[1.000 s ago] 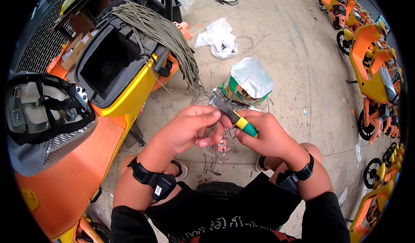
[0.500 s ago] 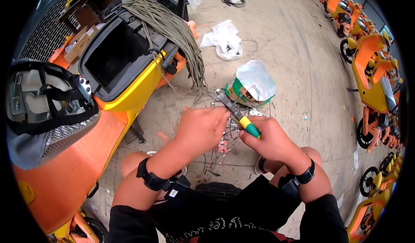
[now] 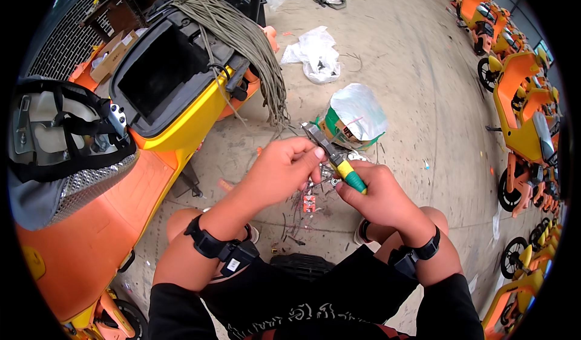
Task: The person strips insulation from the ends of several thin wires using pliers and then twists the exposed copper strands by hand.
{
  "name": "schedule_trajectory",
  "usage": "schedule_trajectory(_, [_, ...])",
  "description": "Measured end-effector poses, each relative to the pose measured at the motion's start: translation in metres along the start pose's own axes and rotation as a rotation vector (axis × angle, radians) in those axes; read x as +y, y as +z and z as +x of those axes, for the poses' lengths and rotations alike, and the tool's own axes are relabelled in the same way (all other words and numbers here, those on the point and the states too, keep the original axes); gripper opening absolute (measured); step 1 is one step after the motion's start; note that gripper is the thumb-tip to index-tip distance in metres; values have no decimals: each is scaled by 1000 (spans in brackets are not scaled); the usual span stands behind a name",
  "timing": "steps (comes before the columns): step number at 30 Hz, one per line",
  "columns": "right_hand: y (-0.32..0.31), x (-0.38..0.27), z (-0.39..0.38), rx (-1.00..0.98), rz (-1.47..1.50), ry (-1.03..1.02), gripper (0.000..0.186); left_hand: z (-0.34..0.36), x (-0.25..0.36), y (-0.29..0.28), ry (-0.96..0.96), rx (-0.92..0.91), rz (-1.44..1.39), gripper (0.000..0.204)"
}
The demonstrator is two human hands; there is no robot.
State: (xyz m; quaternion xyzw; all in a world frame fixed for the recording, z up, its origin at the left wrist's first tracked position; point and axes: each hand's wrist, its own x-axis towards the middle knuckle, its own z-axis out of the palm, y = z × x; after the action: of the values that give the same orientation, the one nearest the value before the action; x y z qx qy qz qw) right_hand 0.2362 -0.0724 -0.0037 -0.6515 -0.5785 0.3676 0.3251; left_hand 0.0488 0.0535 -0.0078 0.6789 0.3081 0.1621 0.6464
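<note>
Pliers with yellow and green grips point(image 3: 348, 173) are held in my right hand point(image 3: 378, 193), their metal jaws pointing up and to the left. My left hand point(image 3: 287, 169) is just left of the jaws, its thumb and fingers pinched together near the metal. What those fingers hold, if anything, is too small to make out. Behind the jaws stands a green bucket point(image 3: 334, 131) with a silvery white sheet point(image 3: 358, 111) over it. Below the hands, wire scraps and small bits point(image 3: 299, 213) lie on the floor, with a small red piece point(image 3: 309, 204) among them.
On my left stands an orange and yellow scooter point(image 3: 121, 185) with an open black box and a thick bundle of grey-green cable point(image 3: 263, 70). A grey bag point(image 3: 72, 170) rests on it. White plastic bags point(image 3: 318, 52) lie ahead. Orange scooters point(image 3: 520, 107) line the right side.
My left hand has shifted slightly left and its fingers have opened out somewhat from a tighter fist. The pliers and my right hand have hardly moved.
</note>
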Motion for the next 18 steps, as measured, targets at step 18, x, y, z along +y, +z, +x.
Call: schedule_trajectory(18, [-10,19,6,36,-218,-341,30,-15,12,1,-3,-53,-137,22])
